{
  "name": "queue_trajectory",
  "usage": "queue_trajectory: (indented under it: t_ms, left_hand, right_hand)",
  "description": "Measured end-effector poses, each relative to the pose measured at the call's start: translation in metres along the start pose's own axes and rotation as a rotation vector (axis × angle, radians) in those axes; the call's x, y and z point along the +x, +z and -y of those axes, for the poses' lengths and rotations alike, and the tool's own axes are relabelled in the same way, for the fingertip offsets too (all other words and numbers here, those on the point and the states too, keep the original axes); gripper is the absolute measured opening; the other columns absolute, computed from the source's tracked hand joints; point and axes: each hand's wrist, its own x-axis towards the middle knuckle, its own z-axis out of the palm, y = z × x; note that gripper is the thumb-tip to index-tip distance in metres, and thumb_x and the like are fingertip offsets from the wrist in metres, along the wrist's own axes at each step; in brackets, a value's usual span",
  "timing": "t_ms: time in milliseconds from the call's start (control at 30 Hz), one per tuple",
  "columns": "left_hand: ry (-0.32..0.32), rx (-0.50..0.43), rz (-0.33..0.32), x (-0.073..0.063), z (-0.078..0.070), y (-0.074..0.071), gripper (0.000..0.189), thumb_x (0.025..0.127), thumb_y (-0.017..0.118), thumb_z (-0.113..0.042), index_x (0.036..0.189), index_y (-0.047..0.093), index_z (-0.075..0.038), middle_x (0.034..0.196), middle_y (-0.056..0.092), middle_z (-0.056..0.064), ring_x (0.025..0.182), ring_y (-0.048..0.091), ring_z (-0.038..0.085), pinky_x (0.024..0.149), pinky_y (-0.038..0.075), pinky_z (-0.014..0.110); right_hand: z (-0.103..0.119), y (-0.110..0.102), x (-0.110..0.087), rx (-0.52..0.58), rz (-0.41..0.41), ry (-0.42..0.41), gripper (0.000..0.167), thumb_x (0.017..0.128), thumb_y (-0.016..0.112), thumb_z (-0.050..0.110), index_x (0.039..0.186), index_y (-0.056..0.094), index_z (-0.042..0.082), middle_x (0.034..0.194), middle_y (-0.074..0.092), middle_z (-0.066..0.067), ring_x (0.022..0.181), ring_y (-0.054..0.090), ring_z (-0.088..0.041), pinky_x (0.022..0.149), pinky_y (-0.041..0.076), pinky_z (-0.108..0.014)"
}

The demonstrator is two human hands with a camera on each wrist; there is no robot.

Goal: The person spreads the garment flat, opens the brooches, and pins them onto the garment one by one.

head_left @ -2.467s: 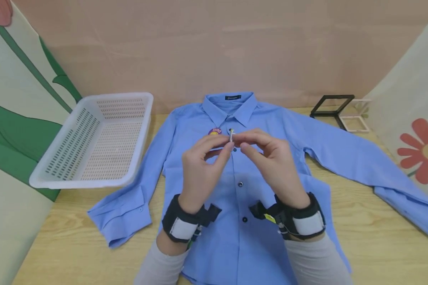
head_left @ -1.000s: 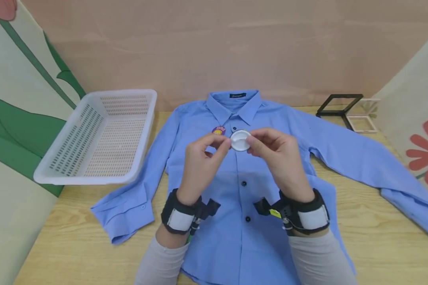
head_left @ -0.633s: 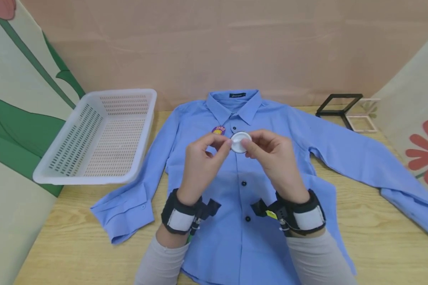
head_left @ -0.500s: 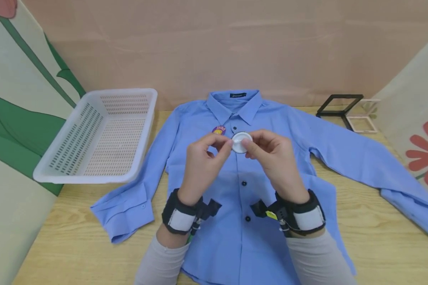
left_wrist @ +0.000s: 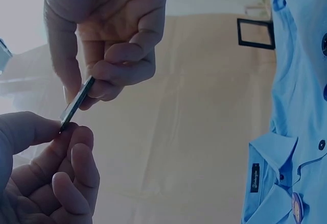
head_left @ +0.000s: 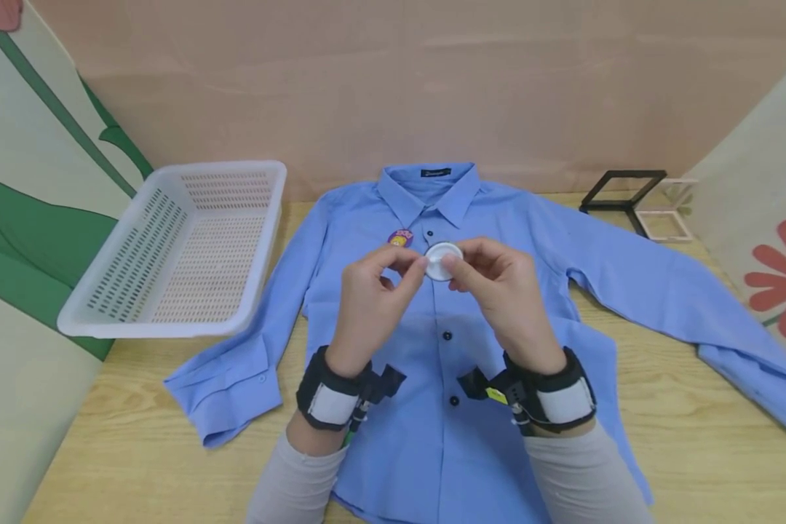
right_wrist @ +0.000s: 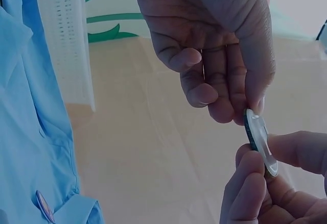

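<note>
A round pin badge is held above the blue shirt, its white back facing the head camera. My left hand pinches the badge's left rim between thumb and fingertips. My right hand pinches the other side, its thumb lying over the back. The right wrist view shows the clasp side of the badge with that thumb against it. Seen edge-on in the left wrist view, the badge spans both hands. A second badge, purple and yellow, sits on the shirt's chest below the collar.
A white perforated basket stands at the left, by the shirt's sleeve. Black and pale square frames are at the back right. The shirt lies face up on a wooden table, before a beige backdrop.
The held badge turned from edge-on to back-facing after 2.5 s ago. My right thumb then slid inward from its rim over the back. Both hands have stayed almost still since.
</note>
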Motion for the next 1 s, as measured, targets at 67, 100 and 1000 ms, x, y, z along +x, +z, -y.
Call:
queue_trajectory:
  t_ms: [67, 100, 1000]
  left_hand:
    - [-0.002, 0.001, 0.000, 0.000, 0.001, 0.000, 0.013, 0.094, 0.067, -0.011, 0.094, 0.073, 0.001, 0.083, 0.071, 0.011, 0.077, 0.062, 0.016, 0.053, 0.045, 0.020]
    - [-0.004, 0.001, 0.000, 0.000, 0.001, 0.001, 0.013, 0.094, 0.067, -0.011, 0.094, 0.074, 0.001, 0.084, 0.071, 0.011, 0.077, 0.063, 0.016, 0.053, 0.046, 0.020]
    - [-0.014, -0.025, 0.009, 0.002, 0.000, -0.002, 0.015, 0.095, 0.067, -0.013, 0.098, 0.074, 0.000, 0.089, 0.073, 0.011, 0.082, 0.065, 0.017, 0.057, 0.049, 0.022]
  right_hand:
    - [0.000, 0.000, 0.000, 0.001, 0.000, 0.006, 0.025, 0.095, 0.067, 0.013, 0.106, 0.067, -0.009, 0.088, 0.072, 0.006, 0.072, 0.063, -0.013, 0.069, 0.056, -0.022]
    - [0.000, 0.000, 0.000, -0.001, 0.000, 0.010, 0.025, 0.095, 0.067, 0.014, 0.106, 0.067, -0.010, 0.088, 0.072, 0.006, 0.072, 0.064, -0.013, 0.069, 0.056, -0.022]
    - [-0.005, -0.018, 0.005, 0.131, 0.141, 0.089, 0.025, 0.096, 0.065, 0.015, 0.113, 0.068, -0.004, 0.092, 0.074, 0.000, 0.075, 0.068, -0.010, 0.077, 0.059, -0.023]
